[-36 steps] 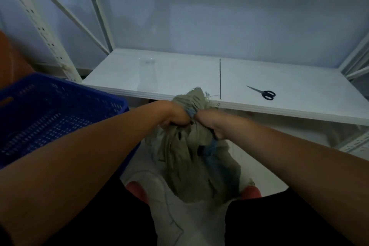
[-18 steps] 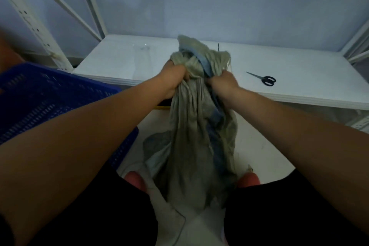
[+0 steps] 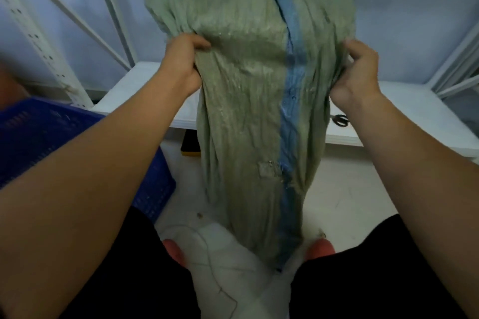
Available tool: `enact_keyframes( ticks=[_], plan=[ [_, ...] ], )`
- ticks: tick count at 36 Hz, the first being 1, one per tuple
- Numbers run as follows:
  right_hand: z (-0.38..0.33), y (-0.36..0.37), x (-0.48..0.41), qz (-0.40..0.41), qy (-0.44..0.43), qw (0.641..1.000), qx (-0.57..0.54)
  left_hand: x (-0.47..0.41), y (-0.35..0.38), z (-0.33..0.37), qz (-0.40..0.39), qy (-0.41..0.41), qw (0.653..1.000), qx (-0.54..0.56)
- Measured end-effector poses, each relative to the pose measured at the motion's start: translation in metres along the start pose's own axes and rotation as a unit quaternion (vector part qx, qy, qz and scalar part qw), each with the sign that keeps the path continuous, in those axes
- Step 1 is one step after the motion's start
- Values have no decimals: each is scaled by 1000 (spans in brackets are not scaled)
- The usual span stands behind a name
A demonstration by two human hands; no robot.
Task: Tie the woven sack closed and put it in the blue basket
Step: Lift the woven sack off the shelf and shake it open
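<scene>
head view: woven sack (image 3: 241, 101) held up, spread wide
left hand (image 3: 185, 59): fingers gripping its left edge
right hand (image 3: 356, 72): fingers gripping its right edge
blue basket (image 3: 39, 137): lower left

The woven sack (image 3: 248, 101) hangs spread between the left hand (image 3: 181, 65) and the right hand (image 3: 356, 72), filling the middle of the view and blocking any straight reach to the white shelf board (image 3: 145, 90) behind it. The scissors (image 3: 340, 119) lie on that board, mostly hidden by the sack's right edge. To the left, the blue basket (image 3: 39, 134) sits low beside the left forearm, with open air above its rim. Slanted shelf uprights (image 3: 36, 33) stand behind it. Bare floor (image 3: 344, 189) shows right of the sack.
</scene>
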State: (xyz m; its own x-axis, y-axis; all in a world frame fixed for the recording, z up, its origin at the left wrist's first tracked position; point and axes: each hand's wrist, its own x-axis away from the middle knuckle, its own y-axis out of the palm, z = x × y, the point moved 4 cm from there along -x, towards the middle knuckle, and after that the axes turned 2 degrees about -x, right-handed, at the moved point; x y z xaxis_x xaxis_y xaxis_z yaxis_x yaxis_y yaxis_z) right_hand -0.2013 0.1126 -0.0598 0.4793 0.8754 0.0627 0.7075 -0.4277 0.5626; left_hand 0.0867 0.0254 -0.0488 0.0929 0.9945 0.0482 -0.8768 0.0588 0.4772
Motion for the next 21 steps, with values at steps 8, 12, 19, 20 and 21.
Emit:
enact_keyframes(
  ticks=[8,12,19,20,21],
  plan=[
    [4,-70,-37,220,0,974,54,-14,-50,-17,39,-36,998,-34],
    [0,-76,-36,233,11,968,96,-22,-65,-20,46,-24,997,-54],
    [-4,-63,-41,116,40,972,198,-36,-71,-18,58,0,996,-75],
    [-6,-62,-43,110,28,974,194,-38,-74,-18,72,2,995,-74],
    [-8,-62,-45,103,14,976,190,-39,-77,-18,90,3,993,-73]
  ],
)
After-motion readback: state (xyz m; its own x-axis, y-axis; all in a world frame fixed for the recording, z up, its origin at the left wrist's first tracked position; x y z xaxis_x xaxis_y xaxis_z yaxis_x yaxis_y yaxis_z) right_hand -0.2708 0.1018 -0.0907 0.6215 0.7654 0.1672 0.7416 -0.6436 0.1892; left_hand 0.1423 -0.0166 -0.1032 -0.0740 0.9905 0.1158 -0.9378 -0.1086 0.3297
